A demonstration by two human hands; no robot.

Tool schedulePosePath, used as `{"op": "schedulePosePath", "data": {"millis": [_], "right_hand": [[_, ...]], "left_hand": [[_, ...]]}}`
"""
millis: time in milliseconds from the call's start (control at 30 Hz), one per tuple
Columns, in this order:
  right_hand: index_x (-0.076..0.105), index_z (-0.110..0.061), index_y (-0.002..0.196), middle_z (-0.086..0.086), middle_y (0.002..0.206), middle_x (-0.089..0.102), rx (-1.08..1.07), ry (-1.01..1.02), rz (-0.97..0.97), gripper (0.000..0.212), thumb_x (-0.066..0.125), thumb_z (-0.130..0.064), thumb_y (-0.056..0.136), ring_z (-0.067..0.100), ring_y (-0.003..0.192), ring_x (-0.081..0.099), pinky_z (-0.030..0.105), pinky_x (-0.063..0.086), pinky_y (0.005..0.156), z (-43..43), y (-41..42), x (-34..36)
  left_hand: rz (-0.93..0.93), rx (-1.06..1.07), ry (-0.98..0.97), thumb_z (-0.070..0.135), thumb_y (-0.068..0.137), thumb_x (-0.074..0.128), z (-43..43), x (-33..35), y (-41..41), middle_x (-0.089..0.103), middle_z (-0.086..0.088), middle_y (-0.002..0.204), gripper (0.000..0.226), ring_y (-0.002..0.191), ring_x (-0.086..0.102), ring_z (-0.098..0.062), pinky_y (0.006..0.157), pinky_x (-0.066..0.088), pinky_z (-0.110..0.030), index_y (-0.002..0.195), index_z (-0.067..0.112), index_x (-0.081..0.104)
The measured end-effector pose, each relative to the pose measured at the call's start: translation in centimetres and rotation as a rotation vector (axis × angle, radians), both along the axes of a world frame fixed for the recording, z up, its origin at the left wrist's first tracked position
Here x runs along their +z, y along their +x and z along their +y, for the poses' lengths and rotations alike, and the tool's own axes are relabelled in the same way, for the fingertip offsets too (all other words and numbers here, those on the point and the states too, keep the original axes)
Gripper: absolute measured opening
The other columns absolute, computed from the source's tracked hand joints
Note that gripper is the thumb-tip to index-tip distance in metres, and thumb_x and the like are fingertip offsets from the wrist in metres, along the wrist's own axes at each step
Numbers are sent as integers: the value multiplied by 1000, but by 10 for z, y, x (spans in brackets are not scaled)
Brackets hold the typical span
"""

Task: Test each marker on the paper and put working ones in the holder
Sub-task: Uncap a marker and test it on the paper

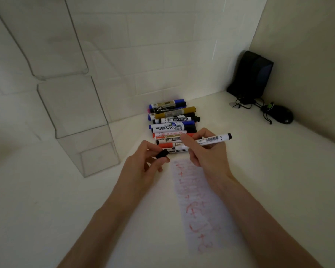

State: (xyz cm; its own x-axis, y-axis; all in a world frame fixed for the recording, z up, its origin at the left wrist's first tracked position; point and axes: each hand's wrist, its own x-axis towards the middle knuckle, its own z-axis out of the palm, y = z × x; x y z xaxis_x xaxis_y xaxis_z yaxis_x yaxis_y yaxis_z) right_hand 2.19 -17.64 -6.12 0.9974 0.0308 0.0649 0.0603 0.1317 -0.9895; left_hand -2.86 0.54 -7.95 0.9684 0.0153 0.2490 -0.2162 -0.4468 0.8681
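My right hand point(205, 151) grips a white marker point(215, 139) with a barcode and a black end; its tip end is hidden behind my fingers, just above the top of the paper strip. My left hand point(143, 163) pinches a black cap point(162, 154) between thumb and fingers. The paper strip point(199, 206) lies on the white table and carries red scribbles. A pile of several markers point(172, 122) in blue, black, red and gold lies just beyond my hands. The clear acrylic holder point(89, 144) stands to the left.
A black speaker point(249, 76) stands in the far right corner with tangled cables and a black mouse point(282, 115) beside it. Tiled wall runs behind the table, with another wall on the right.
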Motion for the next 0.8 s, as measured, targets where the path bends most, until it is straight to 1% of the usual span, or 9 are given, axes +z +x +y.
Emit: {"op": "schedulePosePath", "data": {"millis": [133, 233, 300, 367, 467, 533, 600, 667, 800], "right_hand": [[59, -2, 85, 11, 58, 53, 28, 12, 6, 28, 80, -21, 88, 16, 44, 40, 24, 34, 40, 1, -2, 0], [56, 6, 86, 13, 59, 53, 77, 4, 23, 39, 81, -23, 87, 17, 44, 40, 25, 34, 40, 2, -4, 0], [61, 4, 86, 11, 61, 59, 132, -44, 45, 37, 80, -29, 88, 18, 45, 45, 25, 36, 42, 3, -5, 3], [72, -9, 83, 14, 69, 69, 197, -51, 123, 32, 68, -38, 96, 23, 50, 54, 25, 38, 45, 2, -7, 8], [77, -2, 96, 24, 83, 74, 260, 49, 256, 53, 39, -38, 103, 30, 54, 60, 25, 37, 44, -4, -4, 13], [73, 2, 91, 20, 72, 70, 230, 17, 280, 54, 34, -34, 100, 28, 49, 51, 29, 30, 47, -6, -4, 11], [68, 2, 87, 10, 57, 55, 195, 22, 285, 48, 36, -32, 98, 20, 46, 37, 30, 21, 48, -6, -4, 7], [66, 0, 88, 4, 55, 49, 159, 31, 266, 44, 37, -32, 99, 13, 43, 35, 24, 24, 43, -5, -7, 3], [67, -4, 84, 1, 55, 53, 99, 43, 204, 45, 35, -29, 103, 8, 42, 40, 20, 31, 40, -2, -14, 2]], "left_hand": [[16, -22, -100, 17, 95, 64, 0, -1, 1, 75, 9, 87, 10, 74, 68, -14, 72, 55, -28, 102, 17, 56], [4, -72, -147, 13, 97, 61, 0, 0, 2, 75, 4, 86, 7, 70, 66, -15, 70, 51, -23, 102, 13, 58], [-10, -110, -179, 9, 98, 59, -1, 2, 2, 74, 1, 83, 5, 67, 63, -14, 66, 47, -16, 103, 10, 60], [-9, -116, -222, 6, 98, 58, 0, 4, 2, 73, -1, 82, 7, 64, 62, -15, 60, 43, -12, 104, 9, 61], [10, -105, -313, 9, 96, 60, 3, 7, 2, 74, -5, 86, 12, 63, 65, -20, 52, 40, -15, 108, 10, 64], [26, -120, -395, 16, 91, 63, 4, 9, 3, 76, -9, 86, 18, 64, 66, -21, 48, 37, -18, 107, 9, 67], [22, -140, -436, 19, 88, 63, 1, 10, 2, 76, -11, 85, 23, 65, 67, -21, 47, 37, -21, 105, 5, 68], [0, -126, -435, 16, 91, 61, -4, 9, 1, 76, -11, 83, 20, 68, 71, -23, 46, 38, -24, 106, 5, 68], [-44, -64, -398, -1, 98, 54, -13, 4, 3, 73, -12, 81, 18, 68, 72, -26, 45, 35, -28, 107, 7, 68]]}}
